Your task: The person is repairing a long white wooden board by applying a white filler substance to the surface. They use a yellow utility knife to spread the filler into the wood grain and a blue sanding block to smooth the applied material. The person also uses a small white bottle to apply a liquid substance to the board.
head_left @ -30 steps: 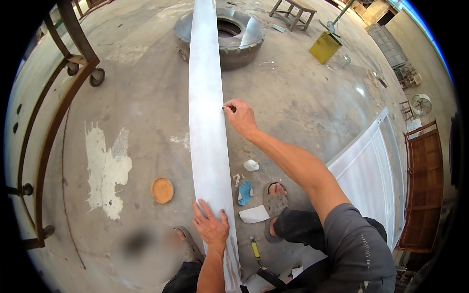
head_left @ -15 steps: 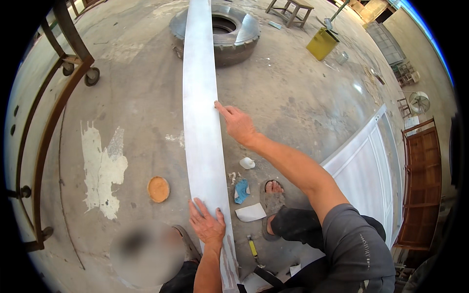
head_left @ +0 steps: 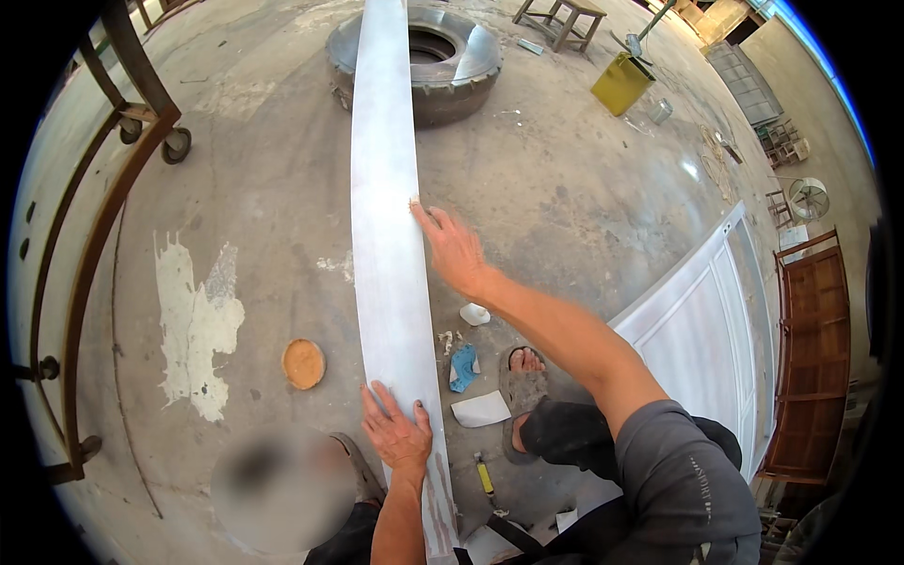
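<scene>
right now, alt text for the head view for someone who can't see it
A person's left hand lies spread on a long white board while the right hand touches its right edge farther along. The board crosses over a tire on a concrete floor; an orange-filled dish sits to the left, a white framed panel to the right.

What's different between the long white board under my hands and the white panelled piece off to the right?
The long white board is a narrow, plain strip; the white panelled piece is broader, with framed sections. The board passes over the tyre, while the panelled piece lies away from it. Your left hand rests on the board and your right hand is at its edge; neither touches the panelled piece. Both are white.
</scene>
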A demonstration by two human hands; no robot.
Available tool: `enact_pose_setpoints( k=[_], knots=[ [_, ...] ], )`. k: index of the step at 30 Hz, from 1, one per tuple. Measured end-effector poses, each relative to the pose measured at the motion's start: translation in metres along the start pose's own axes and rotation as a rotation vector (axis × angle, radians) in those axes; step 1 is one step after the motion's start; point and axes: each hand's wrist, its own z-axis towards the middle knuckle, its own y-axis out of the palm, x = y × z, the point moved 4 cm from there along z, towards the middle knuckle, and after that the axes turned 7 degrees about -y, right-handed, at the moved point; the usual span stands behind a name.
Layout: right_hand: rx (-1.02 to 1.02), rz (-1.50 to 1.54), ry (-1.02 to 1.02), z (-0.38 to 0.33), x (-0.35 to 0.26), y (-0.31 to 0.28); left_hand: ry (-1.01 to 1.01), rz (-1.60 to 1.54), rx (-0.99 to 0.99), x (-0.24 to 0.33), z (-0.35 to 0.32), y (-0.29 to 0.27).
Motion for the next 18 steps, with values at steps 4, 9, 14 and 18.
enact_pose_setpoints(
  k=[4, 9, 14, 18],
  knots=[
    [-0.036, 0.089, 0.042, -0.015, -0.009, 0.002, 0.017, -0.001, 0.024, 0.000, 0.000, -0.002],
    [0.124, 0.014, -0.096, -0.024, 0.008, 0.016, 0.022, -0.015, 0.016, 0.006, 0.001, -0.001],
    [0.027, -0.027, -0.194, -0.014, 0.014, 0.010, 0.012, 0.000, 0.034, 0.001, 0.001, -0.003],
    [0.006, -0.137, -0.221, 0.004, 0.017, 0.003, 0.010, 0.003, 0.030, 0.004, 0.001, -0.005]
  ],
)
